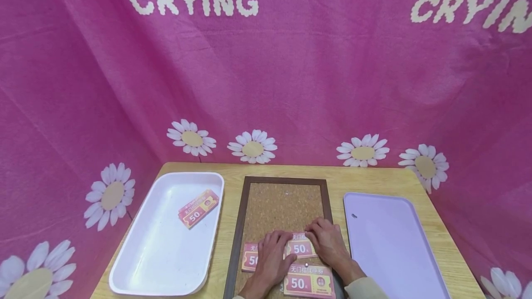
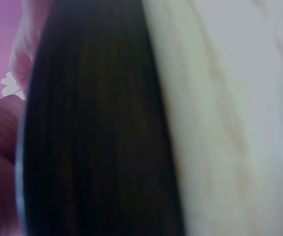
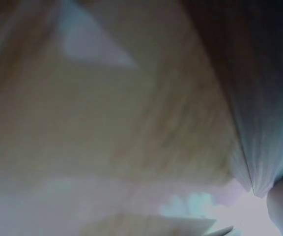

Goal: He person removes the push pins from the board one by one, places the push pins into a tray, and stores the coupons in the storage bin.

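Observation:
A cork board (image 1: pixel 282 204) in a dark brown frame (image 1: pixel 238 243) lies on the table. On its near half, both hands hold a pink and yellow coupon (image 1: pixel 300 249) printed with 50. The left hand (image 1: pixel 272 257) has its fingers and thumb at the coupon's left end. At the right end are the curled fingers of the right hand (image 1: pixel 330 243). Another coupon (image 1: pixel 250 258) is partly hidden behind the left hand. Nearest me lies a third coupon (image 1: pixel 309 283), with a small shiny pin (image 1: pixel 306 265) at its top edge.
Left of the board stands a white tray (image 1: pixel 166 234) with overlapping coupons (image 1: pixel 199 209) inside. To the right lies a lilac tray (image 1: pixel 386 239) with a small dark object (image 1: pixel 354 216) near its left edge. A pink curtain (image 1: pixel 291 82) hangs behind the table. Both wrist views are blurred.

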Action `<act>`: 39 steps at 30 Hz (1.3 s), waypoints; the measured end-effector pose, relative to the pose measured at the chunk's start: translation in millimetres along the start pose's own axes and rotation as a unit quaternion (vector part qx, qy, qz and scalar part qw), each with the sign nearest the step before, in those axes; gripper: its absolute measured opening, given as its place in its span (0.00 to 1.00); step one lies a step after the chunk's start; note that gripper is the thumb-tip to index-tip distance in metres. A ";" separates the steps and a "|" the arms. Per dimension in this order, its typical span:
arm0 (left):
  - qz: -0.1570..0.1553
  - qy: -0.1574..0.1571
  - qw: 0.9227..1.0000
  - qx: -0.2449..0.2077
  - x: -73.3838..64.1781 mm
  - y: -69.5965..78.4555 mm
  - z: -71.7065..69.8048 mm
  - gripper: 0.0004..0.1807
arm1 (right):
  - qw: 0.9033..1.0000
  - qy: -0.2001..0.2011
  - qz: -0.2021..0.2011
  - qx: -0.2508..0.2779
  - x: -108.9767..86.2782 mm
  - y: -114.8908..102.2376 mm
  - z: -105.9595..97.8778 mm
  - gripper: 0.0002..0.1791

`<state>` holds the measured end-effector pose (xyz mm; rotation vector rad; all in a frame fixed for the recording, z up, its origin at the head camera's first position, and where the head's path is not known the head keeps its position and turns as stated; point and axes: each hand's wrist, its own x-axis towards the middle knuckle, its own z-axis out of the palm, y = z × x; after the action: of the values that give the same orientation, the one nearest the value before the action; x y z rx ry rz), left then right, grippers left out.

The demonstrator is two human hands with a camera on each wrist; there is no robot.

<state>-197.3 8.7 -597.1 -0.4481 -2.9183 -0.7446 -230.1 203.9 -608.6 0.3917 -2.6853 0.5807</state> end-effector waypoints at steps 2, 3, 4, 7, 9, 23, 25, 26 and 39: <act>0.000 -0.001 1.000 -0.001 0.1 0.0 0.1 0.26 | 1.000 0.003 0.001 0.010 -0.2 1.8 0.4 0.03; 0.000 -0.002 1.000 0.000 0.3 0.2 -0.3 0.26 | 1.000 0.007 0.001 0.021 0.1 2.9 0.4 0.03; 0.002 0.001 1.000 0.001 0.5 0.1 -0.2 0.26 | 0.999 0.008 0.003 0.034 0.6 4.1 0.2 0.04; 0.012 0.014 1.000 0.002 2.0 -0.3 -0.2 0.26 | 0.997 0.015 0.015 0.075 3.1 7.5 -1.0 0.05; 0.017 0.022 1.000 0.003 3.3 -0.5 -0.5 0.26 | 0.995 0.019 0.017 0.098 5.2 9.1 -2.4 0.06; 0.021 0.022 1.000 -0.003 2.8 -1.6 -1.3 0.28 | 0.994 0.001 0.046 0.096 4.9 5.5 -5.3 0.06; 0.019 0.020 1.000 -0.005 1.9 -1.4 -0.9 0.27 | 0.996 -0.002 0.043 0.084 4.4 5.3 -4.7 0.06; 0.017 0.018 1.000 -0.006 1.6 -1.4 -0.8 0.27 | 0.996 -0.003 0.039 0.080 4.1 5.0 -4.9 0.05; -0.001 -0.002 1.000 -0.006 0.7 -0.1 -0.4 0.27 | 0.999 0.015 -0.001 0.047 2.0 4.2 -2.7 0.04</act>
<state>-197.9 8.6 -596.7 -0.4478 -2.9203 -0.7635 -232.5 208.4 -606.9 0.4078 -2.6364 0.7091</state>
